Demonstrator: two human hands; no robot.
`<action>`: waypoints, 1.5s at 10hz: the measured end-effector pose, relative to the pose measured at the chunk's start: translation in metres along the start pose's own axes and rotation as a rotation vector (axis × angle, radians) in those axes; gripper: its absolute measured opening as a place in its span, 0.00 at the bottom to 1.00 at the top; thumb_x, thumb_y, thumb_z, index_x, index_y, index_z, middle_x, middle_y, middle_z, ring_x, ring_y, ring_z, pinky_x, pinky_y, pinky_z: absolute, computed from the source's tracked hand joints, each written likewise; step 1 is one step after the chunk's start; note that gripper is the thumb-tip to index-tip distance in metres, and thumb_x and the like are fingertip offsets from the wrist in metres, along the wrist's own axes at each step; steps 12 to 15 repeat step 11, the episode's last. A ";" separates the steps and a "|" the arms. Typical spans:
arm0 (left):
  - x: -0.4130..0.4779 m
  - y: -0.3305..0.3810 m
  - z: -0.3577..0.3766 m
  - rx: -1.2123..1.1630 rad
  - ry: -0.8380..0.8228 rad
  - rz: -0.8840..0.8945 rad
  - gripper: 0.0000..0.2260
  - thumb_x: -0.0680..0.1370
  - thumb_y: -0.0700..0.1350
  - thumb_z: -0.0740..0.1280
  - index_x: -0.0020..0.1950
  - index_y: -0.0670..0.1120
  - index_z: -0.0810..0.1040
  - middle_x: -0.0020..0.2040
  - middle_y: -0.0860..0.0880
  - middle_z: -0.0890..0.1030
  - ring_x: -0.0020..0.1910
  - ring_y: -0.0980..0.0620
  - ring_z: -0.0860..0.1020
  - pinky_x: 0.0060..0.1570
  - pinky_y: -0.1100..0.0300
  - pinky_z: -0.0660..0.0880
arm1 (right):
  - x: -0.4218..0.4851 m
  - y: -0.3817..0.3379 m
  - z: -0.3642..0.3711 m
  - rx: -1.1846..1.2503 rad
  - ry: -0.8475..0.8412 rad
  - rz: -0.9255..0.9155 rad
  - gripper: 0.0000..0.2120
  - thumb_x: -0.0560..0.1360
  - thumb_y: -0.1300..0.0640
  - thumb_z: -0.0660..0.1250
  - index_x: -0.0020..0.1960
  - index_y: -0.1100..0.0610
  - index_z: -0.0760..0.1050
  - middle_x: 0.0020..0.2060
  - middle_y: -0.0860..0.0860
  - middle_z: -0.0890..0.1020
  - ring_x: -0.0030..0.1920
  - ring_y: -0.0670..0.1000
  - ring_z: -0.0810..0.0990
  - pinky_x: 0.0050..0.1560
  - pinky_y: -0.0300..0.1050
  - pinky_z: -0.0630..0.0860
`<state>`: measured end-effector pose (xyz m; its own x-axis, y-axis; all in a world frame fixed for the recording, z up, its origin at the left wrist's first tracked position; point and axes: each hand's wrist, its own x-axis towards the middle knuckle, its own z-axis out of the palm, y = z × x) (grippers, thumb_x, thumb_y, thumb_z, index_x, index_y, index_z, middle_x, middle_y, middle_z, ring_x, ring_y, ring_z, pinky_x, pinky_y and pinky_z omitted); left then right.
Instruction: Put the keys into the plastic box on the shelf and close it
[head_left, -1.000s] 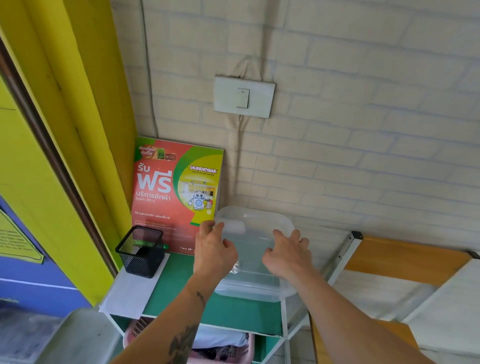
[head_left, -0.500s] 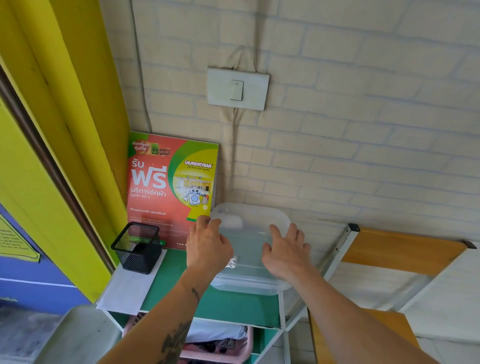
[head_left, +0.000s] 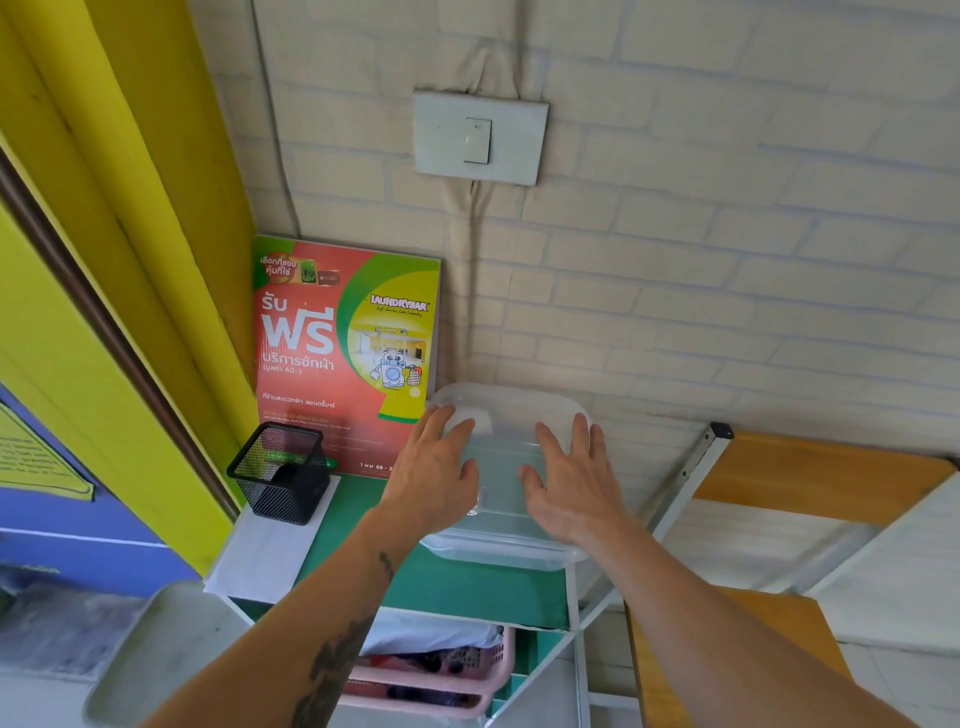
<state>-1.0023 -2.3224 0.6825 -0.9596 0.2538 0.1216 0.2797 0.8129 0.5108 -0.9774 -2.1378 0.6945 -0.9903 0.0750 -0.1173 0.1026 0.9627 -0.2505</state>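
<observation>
A: The plastic box (head_left: 506, 467) sits at the lower middle of the frame, on the green top of the shelf (head_left: 457, 587), pushed back close to the pale brick-patterned wall (head_left: 727, 260). Its clear lid (head_left: 506, 415) lies across the top.

B: And the hands?

A: Both lie flat on the lid, palms down. The left hand (head_left: 434, 475) covers the left part, fingers (head_left: 441, 421) spread and stretched toward the far edge. The right hand (head_left: 574, 483) covers the right part in the same way. Neither is curled round anything; the fingers are apart and extended, pressing or resting on the lid.

B: Can you see the keys?

A: Something small and shiny shows through the clear plastic between the two hands, near the left thumb. Whether that is the keys I cannot tell.

B: Is the lid fully seated?

A: It lies level over the box, but the rim is too faint to say whether it has clicked down.

B: What stands around it?

A: Left of the box, a red and green laundry poster (head_left: 345, 353) leans upright against the wall. In front of the poster, a black mesh holder (head_left: 280, 473) stands on a white sheet (head_left: 260, 556). Above, at upper middle, a light switch (head_left: 480, 137) is fixed to the wall. Below the shelf top, a pink basket (head_left: 441, 675) sits on a lower level. A yellow door frame (head_left: 130, 260) fills the left.
</observation>
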 end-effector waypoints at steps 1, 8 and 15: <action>0.001 0.002 -0.003 -0.127 0.027 -0.033 0.24 0.75 0.41 0.64 0.72 0.43 0.70 0.76 0.42 0.62 0.75 0.42 0.61 0.74 0.53 0.60 | -0.001 0.003 -0.002 0.057 0.036 0.010 0.30 0.80 0.42 0.55 0.79 0.47 0.50 0.80 0.57 0.41 0.79 0.60 0.40 0.76 0.59 0.53; 0.009 -0.012 0.024 0.385 -0.155 0.013 0.33 0.77 0.55 0.38 0.79 0.41 0.47 0.81 0.42 0.44 0.79 0.44 0.39 0.78 0.47 0.46 | -0.001 0.003 0.010 -0.189 -0.025 -0.021 0.32 0.80 0.36 0.41 0.79 0.46 0.34 0.77 0.61 0.32 0.77 0.62 0.32 0.77 0.60 0.40; 0.009 0.013 -0.010 0.295 -0.184 -0.031 0.28 0.79 0.51 0.52 0.78 0.43 0.53 0.81 0.44 0.51 0.79 0.45 0.49 0.77 0.47 0.52 | -0.001 0.000 -0.016 -0.126 -0.135 0.004 0.32 0.81 0.39 0.47 0.80 0.48 0.41 0.79 0.60 0.38 0.78 0.61 0.37 0.76 0.62 0.41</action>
